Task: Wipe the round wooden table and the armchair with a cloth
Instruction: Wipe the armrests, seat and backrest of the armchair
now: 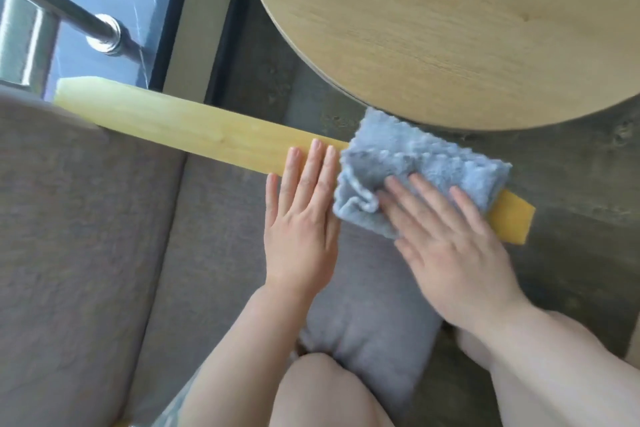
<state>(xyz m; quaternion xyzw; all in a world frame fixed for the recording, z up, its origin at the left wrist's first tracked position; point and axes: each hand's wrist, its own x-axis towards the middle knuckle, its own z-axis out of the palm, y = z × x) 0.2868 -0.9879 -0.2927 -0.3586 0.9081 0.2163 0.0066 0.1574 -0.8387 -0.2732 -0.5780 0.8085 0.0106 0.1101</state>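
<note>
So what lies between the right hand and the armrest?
In the head view, the grey cloth lies between them: the right hand presses it flat onto the armrest.

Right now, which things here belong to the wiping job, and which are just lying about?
Job: cloth, wooden armrest, round table, right hand, left hand.
Lying about: grey cushion, metal rail.
</note>
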